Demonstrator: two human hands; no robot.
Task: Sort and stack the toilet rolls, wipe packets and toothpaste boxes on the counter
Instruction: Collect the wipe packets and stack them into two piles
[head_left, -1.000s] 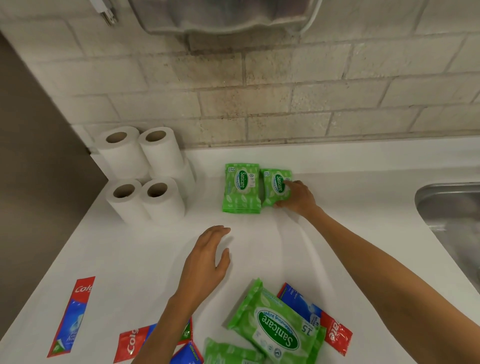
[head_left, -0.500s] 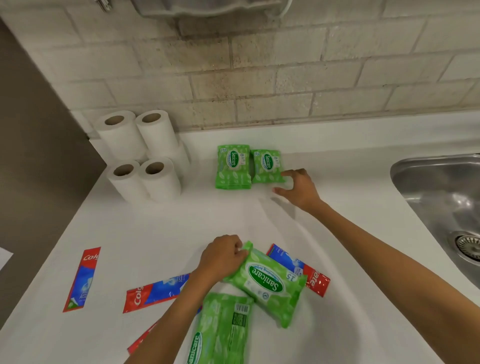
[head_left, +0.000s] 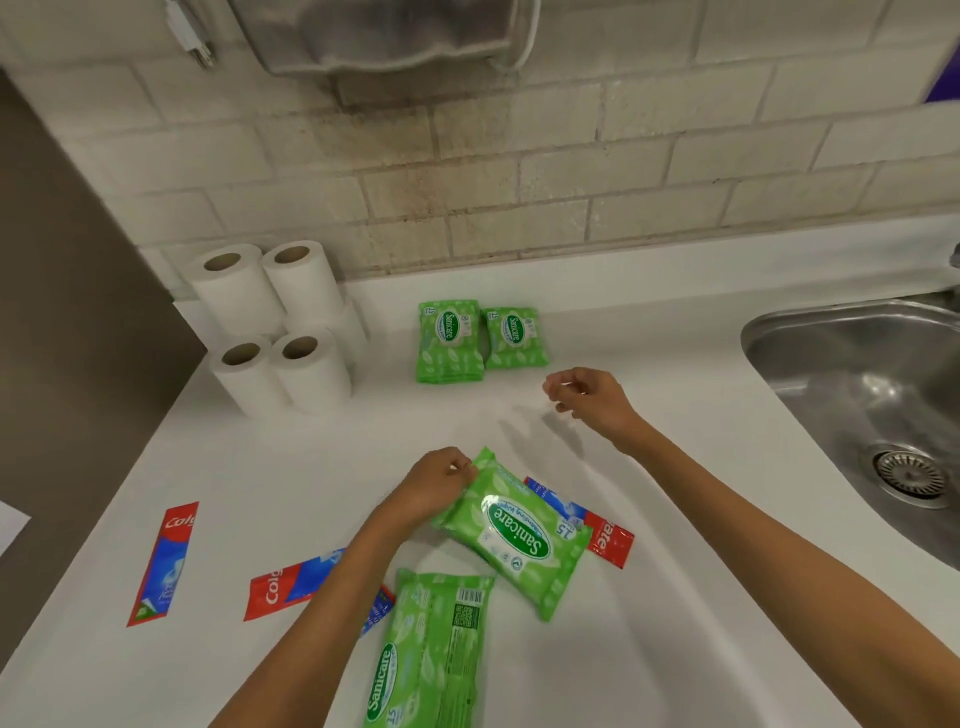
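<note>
The left hand (head_left: 436, 480) is pinching the top corner of a green wipe packet (head_left: 514, 535) between curled fingers and thumb, near the middle of the view. This packet is lying slantwise, face up, with a label reading "Sanicare" and "15". It is covering part of a red-and-blue toothpaste box (head_left: 608, 540) at its three o'clock. The right hand (head_left: 592, 402) is hovering over the white surface (head_left: 675, 597) at one o'clock from the left hand, fingers loosely curled, gripping nothing. At six o'clock a second wipe packet (head_left: 436, 649) is showing a barcode, with "Sanicare" along its near left edge. At twelve o'clock, by the wall, two wipe packet piles (head_left: 449, 340) are sitting side by side and touching, the left one taller, both reading "Sanicare". At ten o'clock the toilet rolls (head_left: 280, 322) are standing upright in a tight cluster. At eight o'clock two flat toothpaste boxes are lying apart: the far left box (head_left: 163, 564) reading "Col", and the nearer box (head_left: 291, 582) reading "Colg" and running under the left forearm. At three o'clock a steel sink (head_left: 857, 374) is showing its drain strainer (head_left: 909, 475).
</note>
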